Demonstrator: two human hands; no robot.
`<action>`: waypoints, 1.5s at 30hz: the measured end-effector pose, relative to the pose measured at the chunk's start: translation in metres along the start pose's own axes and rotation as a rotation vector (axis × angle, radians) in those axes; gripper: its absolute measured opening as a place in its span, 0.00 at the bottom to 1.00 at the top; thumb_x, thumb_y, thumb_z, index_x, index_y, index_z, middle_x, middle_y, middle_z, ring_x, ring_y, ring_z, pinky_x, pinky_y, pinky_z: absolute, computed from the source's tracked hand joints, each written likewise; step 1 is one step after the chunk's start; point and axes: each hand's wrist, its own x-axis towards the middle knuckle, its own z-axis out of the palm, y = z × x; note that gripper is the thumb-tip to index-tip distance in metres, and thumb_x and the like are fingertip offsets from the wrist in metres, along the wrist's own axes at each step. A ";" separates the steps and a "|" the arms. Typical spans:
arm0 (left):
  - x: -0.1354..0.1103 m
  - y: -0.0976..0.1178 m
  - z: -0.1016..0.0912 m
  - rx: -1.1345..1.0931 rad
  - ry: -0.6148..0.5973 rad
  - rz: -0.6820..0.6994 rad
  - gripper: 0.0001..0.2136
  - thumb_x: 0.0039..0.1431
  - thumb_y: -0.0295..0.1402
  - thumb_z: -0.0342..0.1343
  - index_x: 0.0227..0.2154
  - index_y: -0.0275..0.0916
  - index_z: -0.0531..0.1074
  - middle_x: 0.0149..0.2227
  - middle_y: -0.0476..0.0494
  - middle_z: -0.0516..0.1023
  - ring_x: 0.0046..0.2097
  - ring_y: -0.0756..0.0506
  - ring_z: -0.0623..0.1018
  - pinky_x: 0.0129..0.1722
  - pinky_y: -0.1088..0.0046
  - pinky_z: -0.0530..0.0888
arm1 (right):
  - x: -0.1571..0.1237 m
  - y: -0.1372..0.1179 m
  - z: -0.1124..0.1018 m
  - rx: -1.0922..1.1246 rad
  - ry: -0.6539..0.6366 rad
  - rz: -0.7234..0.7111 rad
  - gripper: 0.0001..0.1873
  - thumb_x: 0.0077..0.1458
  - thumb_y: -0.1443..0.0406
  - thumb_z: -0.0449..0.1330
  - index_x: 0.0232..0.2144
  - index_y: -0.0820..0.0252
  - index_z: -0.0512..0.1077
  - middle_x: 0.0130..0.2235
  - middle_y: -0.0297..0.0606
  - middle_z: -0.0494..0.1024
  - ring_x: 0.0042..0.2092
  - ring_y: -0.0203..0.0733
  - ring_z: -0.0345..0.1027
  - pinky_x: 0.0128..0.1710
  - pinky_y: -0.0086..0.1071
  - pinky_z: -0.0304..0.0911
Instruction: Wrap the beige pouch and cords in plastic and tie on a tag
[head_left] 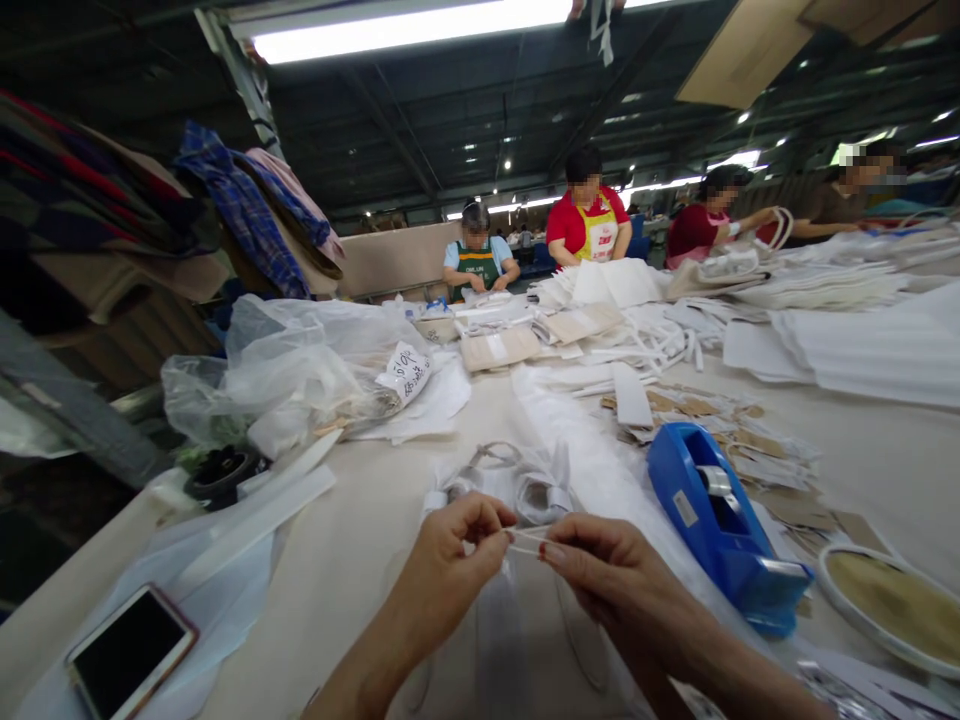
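My left hand [450,565] is closed in a pinch on a thin white string [527,543]. The string stretches across to my right hand [615,570], where thumb and fingers pinch its other part. Just beyond and below my hands lies a beige bag-like item [517,640], partly under clear plastic. At its far end I see round, ring-like parts [534,492] wrapped in white or clear material, and a thin curved handle or cord [495,452]. My hands and the plastic hide much of it.
To the right stands a blue tape dispenser [697,520], with brown paper tags [780,480] behind it and a round rimmed container [892,605] nearer me. A phone [131,655] lies at left; plastic bags [292,350] are heaped farther back. Several co-workers [589,215] sit or stand across the table.
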 end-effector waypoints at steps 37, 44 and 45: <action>0.149 -0.096 0.048 0.591 0.248 -0.297 0.13 0.56 0.22 0.44 0.33 0.34 0.75 0.36 0.36 0.78 0.39 0.42 0.77 0.36 0.70 0.66 | 0.220 -0.008 -0.071 -0.970 -0.364 0.318 0.11 0.47 0.70 0.50 0.33 0.62 0.70 0.19 0.25 0.60 0.19 0.28 0.53 0.20 0.22 0.54; 0.140 -0.088 0.048 0.772 0.279 -0.177 0.14 0.56 0.20 0.45 0.36 0.35 0.74 0.39 0.37 0.75 0.45 0.40 0.73 0.44 0.66 0.66 | 0.223 -0.018 -0.066 -1.417 -0.381 0.128 0.12 0.41 0.72 0.59 0.32 0.61 0.76 0.30 0.38 0.77 0.35 0.42 0.70 0.33 0.29 0.62; 0.138 -0.087 0.048 0.787 0.282 -0.169 0.14 0.56 0.19 0.44 0.37 0.34 0.74 0.39 0.36 0.75 0.44 0.39 0.73 0.43 0.66 0.66 | 0.221 -0.019 -0.063 -1.492 -0.377 0.089 0.14 0.40 0.73 0.59 0.33 0.62 0.76 0.34 0.41 0.78 0.39 0.46 0.71 0.37 0.32 0.62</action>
